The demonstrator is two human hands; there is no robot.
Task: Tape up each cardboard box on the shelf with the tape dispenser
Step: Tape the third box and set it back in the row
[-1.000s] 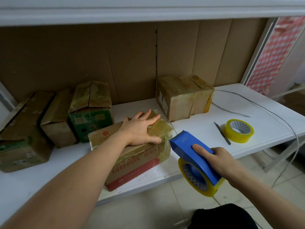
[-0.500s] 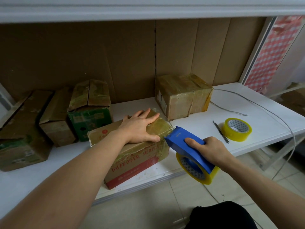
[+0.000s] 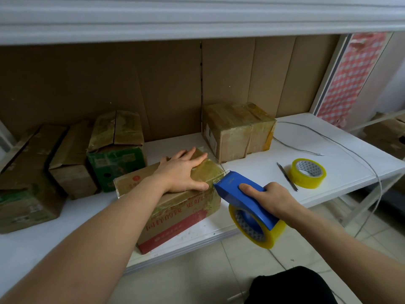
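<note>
While a white shelf (image 3: 252, 172) spans the whole width, with a brown cardboard back panel (image 3: 109, 84) behind it, several cardboard boxes sit on its surface. At the far left stands a worn box (image 3: 26, 185) with green print low on its side, then a plain brown box (image 3: 70, 163) touching it, then a green-sided box (image 3: 116, 148) whose top flaps meet along a split seam. Near the front edge lies the red-lettered box (image 3: 182, 218), set at an angle and partly covered in clear tape. Behind it, against the back panel, sits a taped box (image 3: 236, 130) wrapped in yellowish tape.

The left hand (image 3: 182, 172) lies flat on top of the red-lettered box, fingers straight and spread, pressing down and gripping nothing. The right hand (image 3: 269, 198) is curled round the handle of the blue tape dispenser (image 3: 243, 194), index finger laid along its top. The dispenser's toothed front end touches the upper right corner of the red-lettered box, just beside the left thumb, and its yellow roll (image 3: 256, 224) hangs out past the shelf's front edge, above the tiled floor (image 3: 197, 270).

To the right on the shelf rests a spare tape roll (image 3: 308, 173), lying flat, with a thin dark pen (image 3: 287, 176) just beside it. A grey cable (image 3: 341, 145) loops across the right end of the shelf and drops over the edge
</note>
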